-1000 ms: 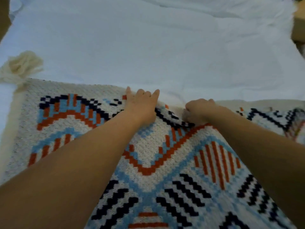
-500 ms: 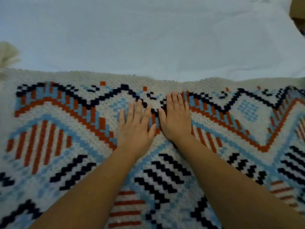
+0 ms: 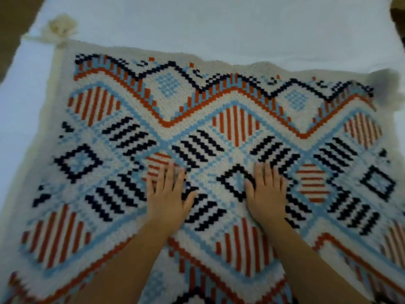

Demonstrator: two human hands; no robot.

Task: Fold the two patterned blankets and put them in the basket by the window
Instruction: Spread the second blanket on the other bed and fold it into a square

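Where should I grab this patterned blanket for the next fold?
The blanket lies flat, so only its edges offer a grip. Probably pinch its two far corners, by the left tassel and right tassel, coming from the outer sides.

The patterned blanket [image 3: 219, 119] lies spread flat on a white sheet [image 3: 219, 25]. It is a cream knit with orange zigzags, light-blue diamonds and dark-navy stripes. Bare sheet shows from 9 o'clock through 12 o'clock to 2 o'clock.

The left hand [image 3: 167, 198] rests palm-down on the blanket at 7 o'clock of the frame centre. The right hand [image 3: 266, 194] rests palm-down at 4 o'clock. The two hands are apart. All fingers are straight and point toward 12 o'clock.

A cream tassel [image 3: 61, 29] sits at the blanket's 11 o'clock corner. A second tuft [image 3: 383, 84], blurred, sits at the 2 o'clock corner.
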